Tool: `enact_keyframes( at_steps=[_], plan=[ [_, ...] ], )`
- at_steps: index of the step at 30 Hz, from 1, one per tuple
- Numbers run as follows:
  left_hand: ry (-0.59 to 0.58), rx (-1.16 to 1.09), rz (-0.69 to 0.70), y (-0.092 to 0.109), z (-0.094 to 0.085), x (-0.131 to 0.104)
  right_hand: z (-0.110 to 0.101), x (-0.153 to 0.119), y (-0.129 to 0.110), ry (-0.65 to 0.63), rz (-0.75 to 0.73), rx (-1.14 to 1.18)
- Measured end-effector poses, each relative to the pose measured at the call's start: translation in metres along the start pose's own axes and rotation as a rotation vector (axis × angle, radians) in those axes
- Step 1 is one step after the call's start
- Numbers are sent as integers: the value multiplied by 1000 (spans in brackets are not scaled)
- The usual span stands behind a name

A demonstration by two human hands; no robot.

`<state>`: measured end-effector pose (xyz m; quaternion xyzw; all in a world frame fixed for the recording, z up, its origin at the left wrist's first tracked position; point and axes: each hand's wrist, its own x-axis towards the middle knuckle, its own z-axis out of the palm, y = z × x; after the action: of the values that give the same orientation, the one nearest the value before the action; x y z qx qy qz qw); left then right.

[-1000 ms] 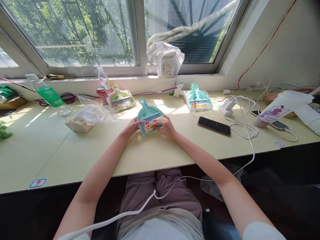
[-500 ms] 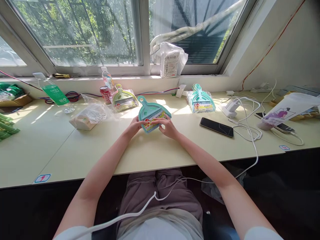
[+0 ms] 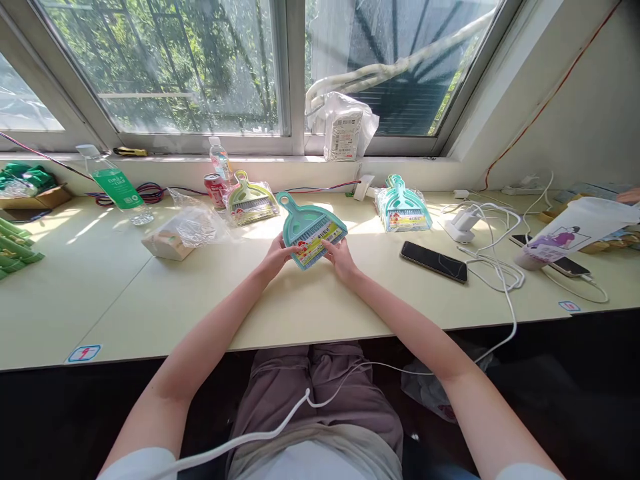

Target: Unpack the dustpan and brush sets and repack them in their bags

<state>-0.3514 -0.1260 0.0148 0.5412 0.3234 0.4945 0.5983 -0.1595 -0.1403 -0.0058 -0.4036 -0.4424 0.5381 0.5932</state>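
- Green packs [image 3: 14, 239] lie at the far left edge of the desk [image 3: 150, 293], well left of the teal dustpan [image 3: 311, 230] that I hold.
- Green-labelled bottle [image 3: 113, 187] leans by the sill, far left of the dustpan.
- Clear bag [image 3: 183, 230] with a pale block in it sits left of the dustpan, near my left forearm.
- Red can [image 3: 214, 190] and a small bottle [image 3: 220, 160] stand behind and left of the dustpan, just beside a green dustpan set [image 3: 249, 200] in its wrap.
- Left hand [image 3: 277, 257] grips the dustpan's lower left edge, thumb on top and fingers curled under.
- Dustpan is in the middle of the desk, tipped up off the surface between both hands, handle pointing away towards the window, a small brush and a colourful label on its face.
- Right hand [image 3: 343, 255] pinches the dustpan's lower right corner, thumb on the label.
- White packet [image 3: 346, 130] rests on the sill, behind and right of the dustpan.
- Wrapped teal stack [image 3: 403, 207] of more dustpans lies right of the one I hold, apart from it.
- Black phone [image 3: 434, 261] lies flat further right, next to a tangle of white cables [image 3: 493, 267].
- Paper bag [image 3: 575, 227] sits at the far right.
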Motion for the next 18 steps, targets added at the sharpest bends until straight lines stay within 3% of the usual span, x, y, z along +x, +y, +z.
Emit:
enact_keyframes(
  at_steps=[4, 13, 15, 18],
  plan=[
    [-27, 51, -5, -1, 1, 0, -5, 4, 2, 10, 81, 92],
    [-116, 231, -3, 4, -5, 3, -12, 3, -12, 50, 6, 85],
    [-21, 381, 20, 5, -17, 8, -14, 3, -14, 64, 5, 72],
    [334, 729, 177, 7, -48, 14, -17, 4, -16, 80, -7, 54]
  ],
)
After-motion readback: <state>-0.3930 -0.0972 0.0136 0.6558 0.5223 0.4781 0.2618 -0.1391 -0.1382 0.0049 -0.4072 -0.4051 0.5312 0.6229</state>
